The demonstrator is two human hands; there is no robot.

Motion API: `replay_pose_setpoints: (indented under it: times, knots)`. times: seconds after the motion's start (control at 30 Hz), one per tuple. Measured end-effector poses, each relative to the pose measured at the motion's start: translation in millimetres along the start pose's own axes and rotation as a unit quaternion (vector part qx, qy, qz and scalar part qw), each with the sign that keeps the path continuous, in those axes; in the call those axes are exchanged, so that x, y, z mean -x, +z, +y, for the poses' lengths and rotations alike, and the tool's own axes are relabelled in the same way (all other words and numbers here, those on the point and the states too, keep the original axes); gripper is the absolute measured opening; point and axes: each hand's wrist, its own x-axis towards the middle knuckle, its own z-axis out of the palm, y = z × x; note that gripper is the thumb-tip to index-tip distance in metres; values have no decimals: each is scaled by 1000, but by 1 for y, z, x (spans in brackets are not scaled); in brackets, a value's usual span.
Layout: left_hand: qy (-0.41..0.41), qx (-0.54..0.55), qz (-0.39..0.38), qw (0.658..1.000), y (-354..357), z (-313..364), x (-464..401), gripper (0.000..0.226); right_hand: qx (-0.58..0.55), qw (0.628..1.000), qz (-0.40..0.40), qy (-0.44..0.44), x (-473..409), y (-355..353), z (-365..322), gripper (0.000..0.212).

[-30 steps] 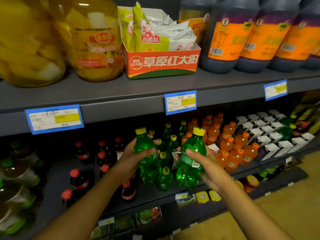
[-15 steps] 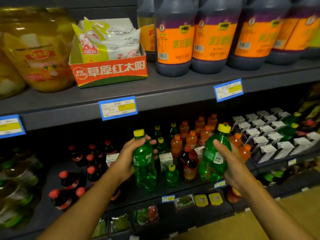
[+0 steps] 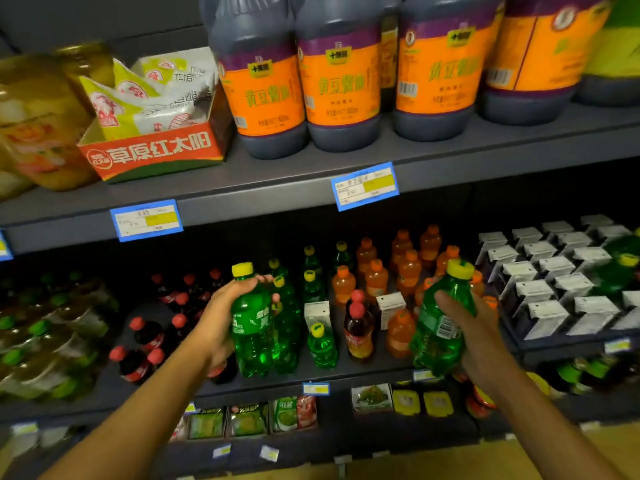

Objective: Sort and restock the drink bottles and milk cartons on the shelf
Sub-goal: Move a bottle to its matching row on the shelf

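Left hand (image 3: 221, 317) grips 1 upright green bottle (image 3: 251, 327) at the shelf (image 3: 346, 374) front — right hand (image 3: 474, 327) grips a second green bottle (image 3: 440, 327), tilted, before the orange bottles (image 3: 398, 265), left of the milk cartons (image 3: 554, 271).

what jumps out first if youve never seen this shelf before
Two green soda bottles with yellow caps, one gripped in the left hand at centre, one in the right hand further right, both before the drinks shelf. Above them, big dark jugs with orange labels line the upper shelf.
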Motion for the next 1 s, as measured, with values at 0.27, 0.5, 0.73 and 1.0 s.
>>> replay_pose_setpoints:
  times: [0.27, 0.5, 0.73, 1.0]
  knots:
    - [17, -24, 12, 999, 18, 1, -11, 39, 9, 1000, 12, -2, -5, -33, -1, 41]
    - [6, -105, 18, 994, -1, 20, -28, 34, -2, 1000, 22, 15, -14, -47, -2, 36]
    - [-71, -181, -19, 981, 9, -7, -53, 36, 32, 999, 4, 35, -27, -19, 10, 32]
    - [-201, -164, -132, 957, 34, -35, -125, 76, 57, 998, 14, 10, -32, -12, 14, 42]
